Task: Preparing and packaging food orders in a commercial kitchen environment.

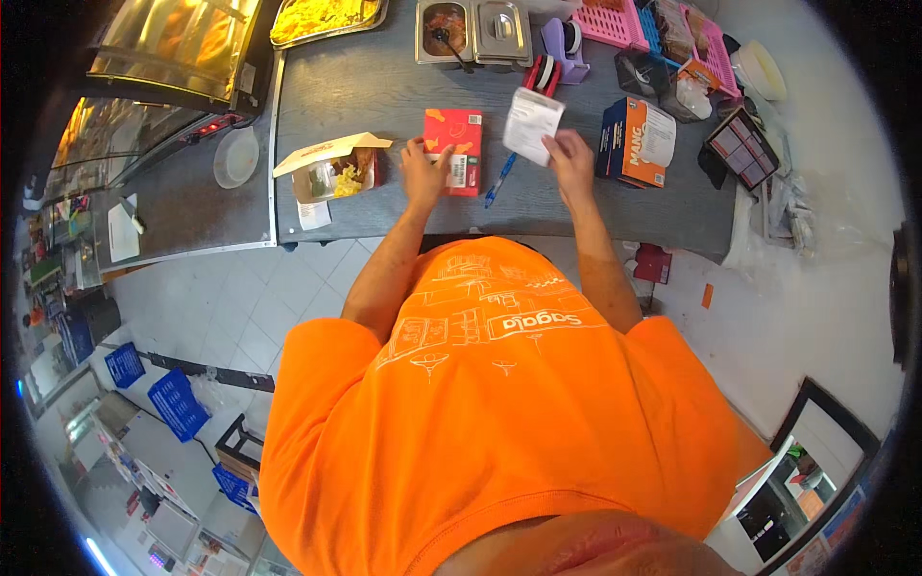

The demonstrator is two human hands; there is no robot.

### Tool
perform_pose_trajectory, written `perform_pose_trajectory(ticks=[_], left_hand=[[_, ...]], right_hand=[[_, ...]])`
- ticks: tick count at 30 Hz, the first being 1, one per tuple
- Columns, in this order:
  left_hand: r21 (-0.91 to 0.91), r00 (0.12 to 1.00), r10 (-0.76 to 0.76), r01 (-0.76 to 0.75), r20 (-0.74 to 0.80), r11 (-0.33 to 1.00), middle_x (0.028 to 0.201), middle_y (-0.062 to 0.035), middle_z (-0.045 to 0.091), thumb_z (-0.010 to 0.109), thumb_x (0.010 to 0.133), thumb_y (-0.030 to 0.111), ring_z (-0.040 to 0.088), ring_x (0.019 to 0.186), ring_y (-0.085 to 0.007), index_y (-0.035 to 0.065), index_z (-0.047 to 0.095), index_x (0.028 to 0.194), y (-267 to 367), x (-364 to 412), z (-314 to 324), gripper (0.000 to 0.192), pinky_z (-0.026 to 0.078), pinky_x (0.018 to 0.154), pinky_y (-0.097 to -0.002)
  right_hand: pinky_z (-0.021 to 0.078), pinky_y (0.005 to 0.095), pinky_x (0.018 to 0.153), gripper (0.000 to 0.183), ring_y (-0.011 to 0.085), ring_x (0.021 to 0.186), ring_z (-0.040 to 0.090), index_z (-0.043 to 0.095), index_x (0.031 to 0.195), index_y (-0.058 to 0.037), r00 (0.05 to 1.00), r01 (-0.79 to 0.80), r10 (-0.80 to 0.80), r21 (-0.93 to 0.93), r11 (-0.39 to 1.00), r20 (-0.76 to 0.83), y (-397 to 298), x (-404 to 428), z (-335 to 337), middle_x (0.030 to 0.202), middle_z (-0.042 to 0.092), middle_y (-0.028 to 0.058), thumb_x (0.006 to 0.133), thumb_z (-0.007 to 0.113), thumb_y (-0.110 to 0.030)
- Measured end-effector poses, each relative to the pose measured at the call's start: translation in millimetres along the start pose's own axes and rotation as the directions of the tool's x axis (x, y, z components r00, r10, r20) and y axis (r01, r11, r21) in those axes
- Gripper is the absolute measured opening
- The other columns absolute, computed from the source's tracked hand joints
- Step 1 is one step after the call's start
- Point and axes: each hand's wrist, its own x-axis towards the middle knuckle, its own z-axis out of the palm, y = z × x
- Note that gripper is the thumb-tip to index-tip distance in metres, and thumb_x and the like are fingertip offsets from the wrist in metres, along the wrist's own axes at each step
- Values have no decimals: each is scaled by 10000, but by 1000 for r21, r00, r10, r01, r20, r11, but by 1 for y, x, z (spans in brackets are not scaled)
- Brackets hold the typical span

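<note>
My left hand rests on the left side of a closed red cardboard food box, thumb and fingers apart on its top. A white paper receipt with print is pinched in my right hand, held above the counter. Between the two hands lies a blue pen. Left of my left hand stands an open food box with its lid raised; yellow food and a browned piece show inside. A paper slip pokes out beneath its front edge. An orange and navy box with a slip on it stands to my right.
Two tape dispensers, one purple and one red, sit behind the receipt. Steel food pans and a tray of yellow food line the back. A tablet leans at right; a lit display cabinet stands left.
</note>
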Motion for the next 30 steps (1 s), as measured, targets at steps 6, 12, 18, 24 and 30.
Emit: perform_pose_trajectory(ticks=[6, 12, 18, 24, 30], left_hand=[[-298, 990, 87, -118, -114, 947, 1133, -150, 530, 631, 831, 334, 516, 1020, -283, 44, 533, 1167, -7, -12, -16, 454, 423, 852, -391], [357, 874, 452, -486, 179, 798, 1370, 13, 412, 655, 759, 472, 339, 1260, -268, 292, 533, 1250, 6, -36, -26, 537, 255, 952, -627], [356, 885, 418, -465, 205, 810, 1419, 9, 349, 666, 726, 519, 229, 1347, -292, 274, 552, 1229, 6, -39, -23, 571, 135, 968, -717], [364, 868, 384, -485, 316, 795, 1445, 4, 322, 654, 700, 572, 164, 1383, -293, 241, 512, 1270, 11, -20, -29, 674, 26, 987, -727], [340, 845, 463, -533, 269, 775, 1454, -1, 305, 652, 674, 601, 159, 1384, -298, 230, 438, 1344, 13, -13, -24, 795, -2, 985, -735]], right_hand=[[472, 351, 582, 319, 200, 673, 626, 545, 927, -60, 985, -3, 64, -352, 936, 159, 65, 23, 72, 695, 622, 63, 713, 758, -164], [458, 432, 605, 334, 302, 661, 610, 511, 951, -99, 994, 75, -112, -709, 702, -6, 21, 6, 79, 703, 598, 106, 740, 714, -259], [423, 312, 521, 292, 137, 618, 490, 650, 998, -119, 861, -458, 439, -15, 889, -256, 35, 88, 16, 776, 589, 26, 804, 696, -332], [447, 312, 616, 223, 161, 725, 550, 706, 888, -102, 929, -259, 338, 389, 884, -151, 63, 89, 20, 840, 634, 50, 821, 661, -310], [412, 385, 846, 217, 308, 941, 530, 699, 724, 0, 897, 47, -364, -765, 642, -250, 98, 67, 9, 831, 612, 176, 715, 687, -216]])
